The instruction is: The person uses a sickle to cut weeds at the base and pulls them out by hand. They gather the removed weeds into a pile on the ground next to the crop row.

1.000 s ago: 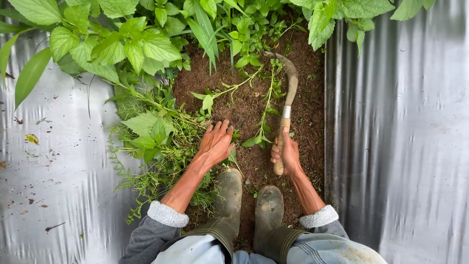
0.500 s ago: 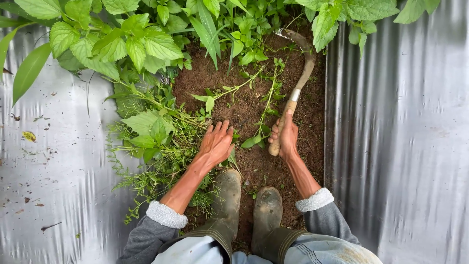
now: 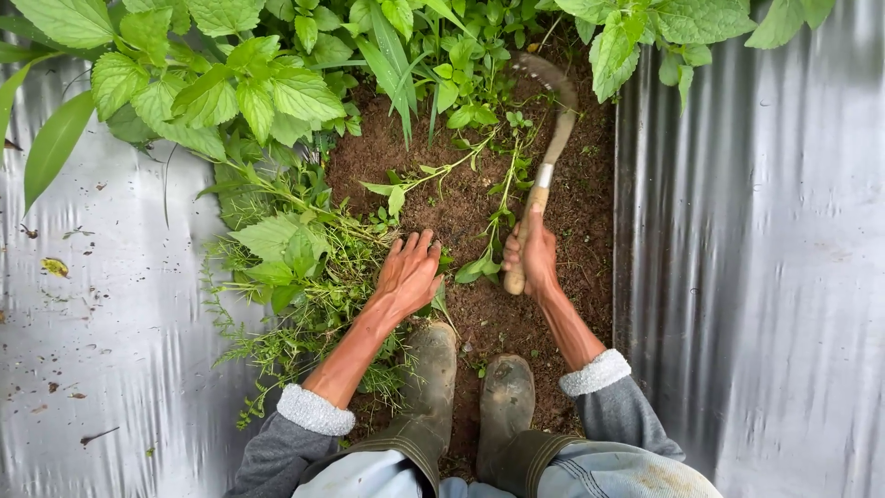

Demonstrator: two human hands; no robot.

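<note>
1. The right hand [image 3: 533, 254] is closed around the wooden handle of a sickle [image 3: 544, 157]. Since a second ago it has lifted forward, so the curved blade now reaches the standing weeds [image 3: 461, 92] at the far end of the soil strip [image 3: 479, 212].
2. The left hand [image 3: 410, 272] has stayed put, fingers spread flat and holding nothing, pressed on the soil strip's left edge beside the pile of cut weeds [image 3: 295, 267].
3. This looks like a fresh cutting stroke being set up.
4. The blade tip is blurred and partly under leaves; whether it touches stems is unclear. Silver mulch sheet [image 3: 756, 258] flanks the soil strip.
</note>
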